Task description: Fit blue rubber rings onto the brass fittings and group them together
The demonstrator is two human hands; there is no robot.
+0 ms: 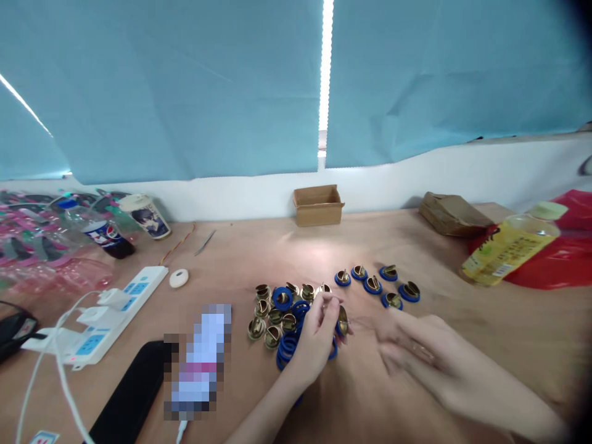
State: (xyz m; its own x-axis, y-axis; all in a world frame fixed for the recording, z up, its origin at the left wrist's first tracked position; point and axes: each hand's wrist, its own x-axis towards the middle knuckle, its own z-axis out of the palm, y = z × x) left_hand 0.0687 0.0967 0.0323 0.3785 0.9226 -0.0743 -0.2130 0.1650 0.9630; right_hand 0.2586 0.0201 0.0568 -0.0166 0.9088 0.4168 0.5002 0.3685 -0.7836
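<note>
My left hand (318,330) is closed on a round brass-coloured fitting (342,322) with a blue edge, held between thumb and fingers. To the right, my right hand (428,357) is smeared by motion, apart from the left, and its fingers are too blurred to read. Beside and behind my left hand lies a pile of loose brass-coloured fittings (272,336) with upright tabs. Several blue rings (287,346) are mixed in, partly hidden by that hand. Farther right, several fittings with blue rings around them (372,284) stand spaced apart on the table.
A small open cardboard box (319,214) stands by the wall. On the right are a brown package (456,214) and a tilted yellow-labelled bottle (511,246) on red plastic. Leftward lie a phone (201,357), a black case (134,391), a power strip (115,314) and several bottles (104,234).
</note>
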